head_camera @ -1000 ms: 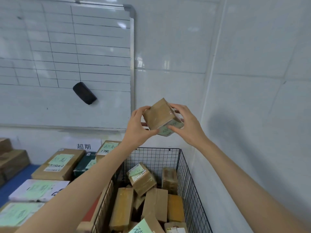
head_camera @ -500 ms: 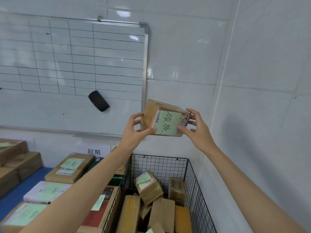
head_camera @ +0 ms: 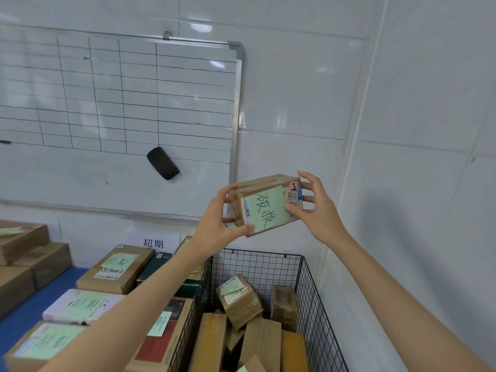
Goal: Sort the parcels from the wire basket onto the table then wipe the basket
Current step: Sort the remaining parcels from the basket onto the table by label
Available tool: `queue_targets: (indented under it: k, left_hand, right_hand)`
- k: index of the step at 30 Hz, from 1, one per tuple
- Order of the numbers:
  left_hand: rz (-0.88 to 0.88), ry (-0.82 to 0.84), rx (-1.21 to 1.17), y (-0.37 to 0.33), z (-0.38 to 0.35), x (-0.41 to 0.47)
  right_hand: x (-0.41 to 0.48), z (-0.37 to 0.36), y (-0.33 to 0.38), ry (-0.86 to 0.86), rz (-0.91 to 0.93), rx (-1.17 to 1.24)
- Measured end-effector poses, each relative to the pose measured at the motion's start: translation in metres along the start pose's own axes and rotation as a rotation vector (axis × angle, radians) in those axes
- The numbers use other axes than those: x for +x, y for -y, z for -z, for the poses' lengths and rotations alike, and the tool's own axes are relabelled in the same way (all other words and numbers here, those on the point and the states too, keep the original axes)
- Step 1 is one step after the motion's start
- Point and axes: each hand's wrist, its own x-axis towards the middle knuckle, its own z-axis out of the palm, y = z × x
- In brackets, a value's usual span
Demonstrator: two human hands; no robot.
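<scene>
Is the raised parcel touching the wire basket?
Apart. The head view shows the parcel held above the wire basket, with wall visible between them.

A small brown cardboard parcel (head_camera: 264, 205) hangs in the air above the wire basket (head_camera: 312, 304), slightly tilted. Its face, with a pale green handwritten note and a printed label, is turned toward the camera. The left hand (head_camera: 214, 221) grips its left end and the right hand (head_camera: 319, 210) its right end. The black wire basket stands against the wall and holds a jumble of taped parcels (head_camera: 240, 302), some on end, some leaning. Just beside it, flat parcels (head_camera: 115, 267) with green notes lie on the blue worktop (head_camera: 26, 315).
</scene>
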Motion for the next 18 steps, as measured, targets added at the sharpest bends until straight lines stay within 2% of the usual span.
queue_targets:
  k: [10, 18]
  left_hand:
    - [0.090, -0.138, -0.277, -0.009, -0.001, -0.005]
    - [0.162, -0.159, -0.338, -0.011, 0.002, -0.013]
  right_hand:
    - [-0.003, -0.013, 0.018, -0.112, -0.010, 0.020]
    - [-0.003, -0.025, 0.033, -0.139, 0.008, 0.136]
